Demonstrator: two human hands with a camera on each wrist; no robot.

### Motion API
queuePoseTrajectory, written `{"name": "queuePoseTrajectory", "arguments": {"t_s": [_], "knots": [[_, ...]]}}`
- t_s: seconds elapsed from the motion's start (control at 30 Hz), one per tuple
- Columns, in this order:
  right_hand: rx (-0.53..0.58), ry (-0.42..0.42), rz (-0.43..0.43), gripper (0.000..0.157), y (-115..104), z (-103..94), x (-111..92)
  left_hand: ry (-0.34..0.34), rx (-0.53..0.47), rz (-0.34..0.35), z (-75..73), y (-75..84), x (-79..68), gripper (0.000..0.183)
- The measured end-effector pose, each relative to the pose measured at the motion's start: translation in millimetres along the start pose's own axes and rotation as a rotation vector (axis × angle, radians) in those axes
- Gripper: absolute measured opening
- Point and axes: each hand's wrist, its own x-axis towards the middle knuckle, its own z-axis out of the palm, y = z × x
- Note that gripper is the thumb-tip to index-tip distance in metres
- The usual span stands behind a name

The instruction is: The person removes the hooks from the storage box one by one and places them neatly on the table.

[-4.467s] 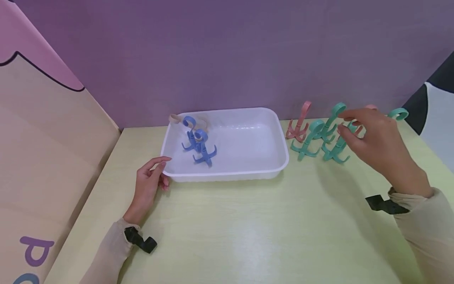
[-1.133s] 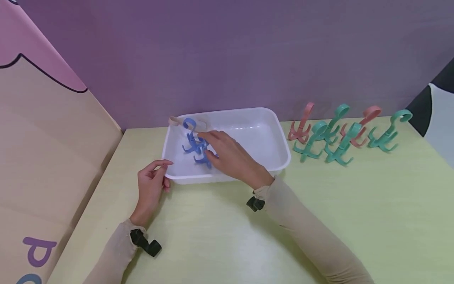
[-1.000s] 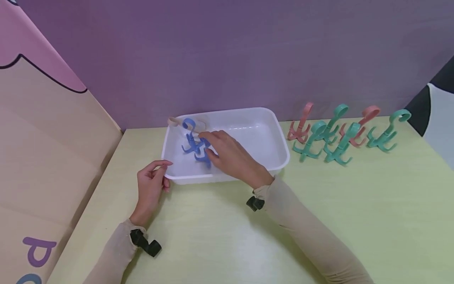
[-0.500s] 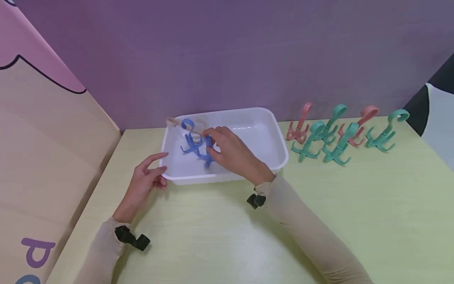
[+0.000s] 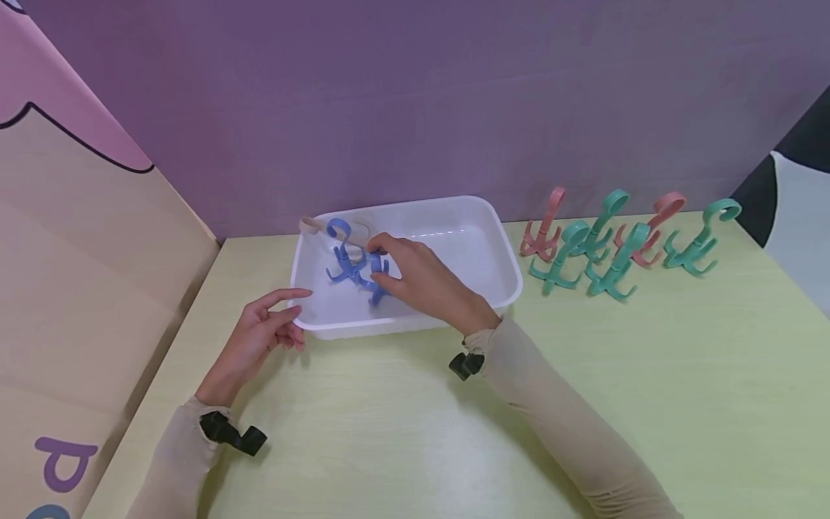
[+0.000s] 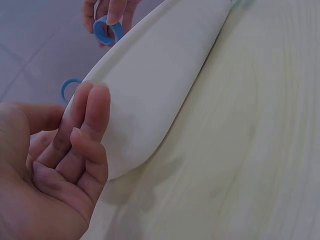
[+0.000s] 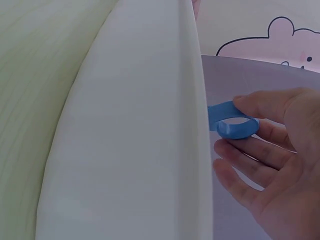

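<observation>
My right hand (image 5: 428, 277) reaches into the white tray (image 5: 424, 326) and pinches a blue multi-prong hook (image 5: 379, 294) by its curled top, seen as a blue loop (image 7: 225, 111) between thumb and fingers in the right wrist view. Part of this hook is hidden by the hand. Just left of it stands a second blue hook (image 5: 346, 268) with its prongs spread on the tray floor. At the tray's near left corner, my left hand (image 5: 262, 328) holds the rim, fingers on both sides of the wall; the left wrist view shows several fingers (image 6: 95, 107) outside it.
A beige hook (image 5: 310, 225) lies at the tray's back left corner, its top over the rim. Right of the tray stand a pink hook (image 5: 543, 234), another pink hook (image 5: 666, 207) and several green hooks (image 5: 619, 259). A purple backdrop (image 5: 415, 108) rises behind the table (image 5: 389, 425).
From the hooks on the right, my right hand came to the tray and took the front blue hook's top, which has turned and shifted slightly. My left hand briefly spread its fingers and regripped the rim.
</observation>
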Motion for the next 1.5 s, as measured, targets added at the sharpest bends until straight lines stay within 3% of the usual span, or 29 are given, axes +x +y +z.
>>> {"name": "queuePoseTrajectory", "arguments": {"t_s": [0.47,0.83,1.5], "knots": [[0.043,0.048,-0.003,0.036,2.1,-3.9,0.9,0.019,-0.021,0.006,1.8,-2.1,1.4,0.036],[0.081,0.06,0.034,0.037,3.0,-17.6,-0.6,0.021,-0.041,0.007,1.5,-1.8,0.1,0.038],[0.028,0.128,0.039,0.035,3.7,-40.3,-11.4,0.034,-0.1,0.02,3.2,-5.3,3.7,0.039]]}}
